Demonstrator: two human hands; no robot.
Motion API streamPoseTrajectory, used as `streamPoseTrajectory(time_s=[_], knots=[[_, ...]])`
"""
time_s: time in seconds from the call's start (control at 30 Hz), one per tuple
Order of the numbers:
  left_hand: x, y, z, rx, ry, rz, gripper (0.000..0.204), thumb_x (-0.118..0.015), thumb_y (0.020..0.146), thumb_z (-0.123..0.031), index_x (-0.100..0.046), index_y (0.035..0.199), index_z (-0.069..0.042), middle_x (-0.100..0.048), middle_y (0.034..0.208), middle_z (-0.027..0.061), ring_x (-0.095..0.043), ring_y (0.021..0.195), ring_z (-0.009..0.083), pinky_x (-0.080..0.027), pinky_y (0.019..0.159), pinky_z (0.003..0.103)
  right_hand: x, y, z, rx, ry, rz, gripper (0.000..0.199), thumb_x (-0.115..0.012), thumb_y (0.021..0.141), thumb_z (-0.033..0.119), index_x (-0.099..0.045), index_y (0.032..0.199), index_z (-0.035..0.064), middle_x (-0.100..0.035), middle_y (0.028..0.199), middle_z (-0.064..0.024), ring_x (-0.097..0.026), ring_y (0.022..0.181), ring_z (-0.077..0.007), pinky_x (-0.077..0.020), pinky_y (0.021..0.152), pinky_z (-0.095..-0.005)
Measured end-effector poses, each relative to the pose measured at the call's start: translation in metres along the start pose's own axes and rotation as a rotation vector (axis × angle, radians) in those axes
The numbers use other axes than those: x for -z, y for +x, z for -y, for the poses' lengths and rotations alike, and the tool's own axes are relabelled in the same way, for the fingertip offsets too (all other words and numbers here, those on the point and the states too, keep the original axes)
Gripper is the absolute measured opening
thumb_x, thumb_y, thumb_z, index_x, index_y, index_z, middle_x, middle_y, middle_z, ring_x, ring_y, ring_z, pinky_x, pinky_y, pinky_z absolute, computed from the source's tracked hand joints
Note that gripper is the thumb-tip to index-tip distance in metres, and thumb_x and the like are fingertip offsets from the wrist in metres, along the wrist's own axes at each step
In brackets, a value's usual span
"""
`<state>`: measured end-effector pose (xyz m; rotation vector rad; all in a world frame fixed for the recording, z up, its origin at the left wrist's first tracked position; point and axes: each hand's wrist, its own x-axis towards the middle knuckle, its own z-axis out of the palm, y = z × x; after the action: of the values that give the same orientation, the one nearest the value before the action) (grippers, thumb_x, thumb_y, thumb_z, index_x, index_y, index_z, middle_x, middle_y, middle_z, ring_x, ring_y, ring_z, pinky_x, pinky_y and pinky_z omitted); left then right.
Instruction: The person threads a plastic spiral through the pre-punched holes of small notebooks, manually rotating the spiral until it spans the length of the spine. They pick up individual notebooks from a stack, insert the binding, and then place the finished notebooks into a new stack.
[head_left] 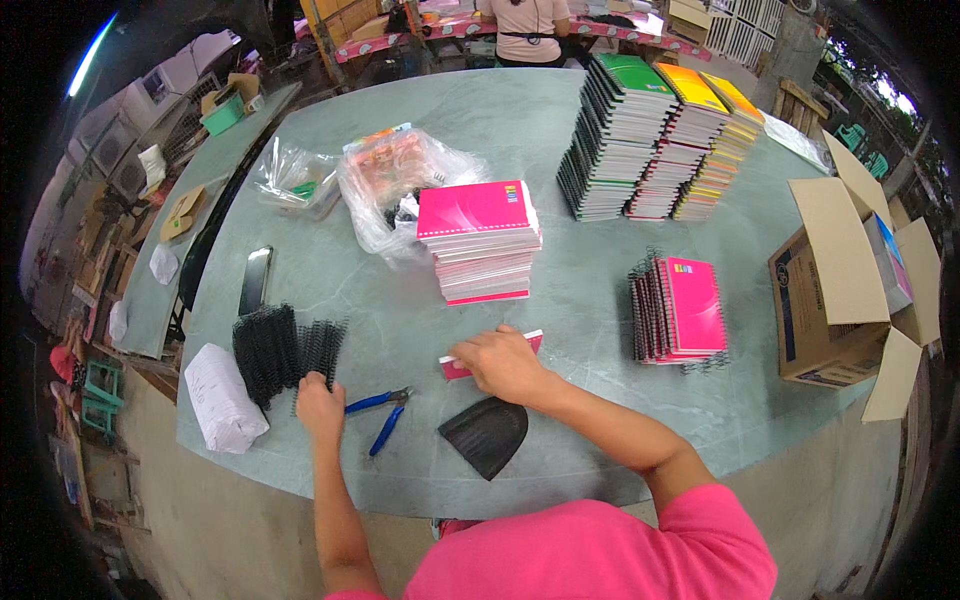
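Observation:
My left hand (320, 408) pinches at the lower end of a pile of black spiral binding coils (268, 352); exactly how many coils it grips is hidden. My right hand (497, 360) is closed over a small pink-covered notebook (457, 371), held on edge above the table and mostly covered by the hand. Between my hands lie blue-handled cutting pliers (384, 424), jaws apart, and a black curved pad (486, 437). Beyond my right hand rises a stack of pink-covered pads (474, 211) with no coil showing. To its right sit pink notebooks bound with black coils (690, 304).
Tall stacks of green (628, 90) and yellow (700, 95) notebooks stand at the far right, near an open cardboard box (830, 300). A phone (256, 281), a white paper bundle (222, 400) and plastic bags (385, 210) lie leftward. A person (530, 30) sits beyond the table.

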<state>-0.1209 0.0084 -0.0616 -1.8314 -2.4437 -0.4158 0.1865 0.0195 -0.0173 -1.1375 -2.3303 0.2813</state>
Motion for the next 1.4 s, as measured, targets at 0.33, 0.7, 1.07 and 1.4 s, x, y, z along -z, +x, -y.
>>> streamPoseTrajectory(time_s=[0.33, 0.7, 1.07, 1.4], knots=[[0.042, 0.008, 0.009, -0.197, -0.057, -0.156, 0.017, -0.063, 0.078, -0.015, -0.053, 0.088, -0.005, -0.055, 0.084, 0.012, -0.054, 0.081, 0.0326, -0.044, 0.068, 0.043, -0.012, -0.001, -0.009, -0.077, -0.057, -0.016, 0.014, -0.058, 0.072, 0.009, -0.063, 0.085, 0.0098, -0.064, 0.074, -0.0069, -0.062, 0.073, -0.026, -0.0433, 0.065, -0.0381], [0.128, 0.015, -0.072, -0.074, -1.399, -0.299, 0.032, -0.072, 0.072, 0.0, -0.056, 0.1, -0.002, -0.057, 0.081, 0.0038, -0.055, 0.07, 0.0125, -0.047, 0.066, 0.024, -0.002, 0.007, -0.008, -0.209, 0.106, -0.017, 0.013, -0.06, 0.078, 0.015, -0.063, 0.088, 0.0087, -0.064, 0.074, -0.0124, -0.062, 0.071, -0.0311, -0.0439, 0.065, -0.0429], [0.03, -0.034, -0.121, -0.254, -1.029, 0.433, 0.027, -0.058, 0.089, -0.023, -0.059, 0.104, -0.001, -0.059, 0.068, 0.0058, -0.053, 0.057, 0.0146, -0.044, 0.055, 0.027, -0.001, 0.014, 0.004, -0.244, 0.105, 0.007, 0.012, -0.059, 0.077, 0.012, -0.064, 0.087, 0.0091, -0.064, 0.073, -0.0118, -0.062, 0.071, -0.0315, -0.0447, 0.067, -0.043], [0.031, -0.042, -0.133, -0.256, -0.882, 0.445, 0.024, -0.059, 0.088, -0.023, -0.06, 0.084, 0.0, -0.058, 0.062, 0.004, -0.052, 0.058, 0.0089, -0.043, 0.054, 0.025, 0.002, 0.014, 0.002, -0.231, 0.081, -0.012, 0.017, -0.063, 0.076, 0.013, -0.067, 0.092, 0.0116, -0.067, 0.082, -0.008, -0.063, 0.075, -0.0286, -0.0461, 0.066, -0.0397]])
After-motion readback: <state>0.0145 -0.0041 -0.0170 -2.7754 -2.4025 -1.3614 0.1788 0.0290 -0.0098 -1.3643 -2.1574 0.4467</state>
